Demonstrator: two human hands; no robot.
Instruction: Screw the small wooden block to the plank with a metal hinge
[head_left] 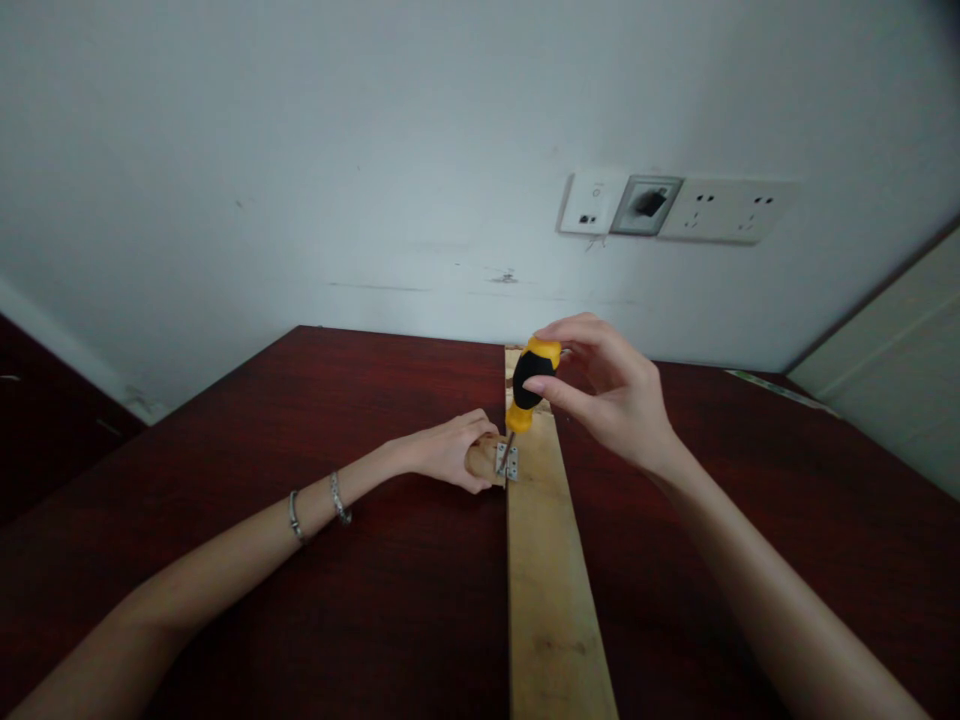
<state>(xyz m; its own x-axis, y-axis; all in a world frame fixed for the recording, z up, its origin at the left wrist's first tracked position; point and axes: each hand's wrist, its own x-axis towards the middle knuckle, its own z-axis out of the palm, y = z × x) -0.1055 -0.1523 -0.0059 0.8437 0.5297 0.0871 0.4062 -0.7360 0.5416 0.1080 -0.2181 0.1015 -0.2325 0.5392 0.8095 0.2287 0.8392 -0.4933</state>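
A long pale wooden plank point(550, 560) lies lengthwise on the dark red table point(360, 400). A small metal hinge point(507, 461) sits at its left edge, joining it to a small wooden block point(480, 460). My left hand point(448, 450) is closed around that block, holding it against the plank. My right hand point(607, 390) pinches the yellow and black handle of a screwdriver point(529, 385), which stands nearly upright with its tip on the hinge.
A white wall rises right behind the table, with a row of sockets and a switch plate point(675, 207) at the upper right. A pale cabinet surface point(892, 370) stands at the right. Bracelets circle my left wrist point(319, 505).
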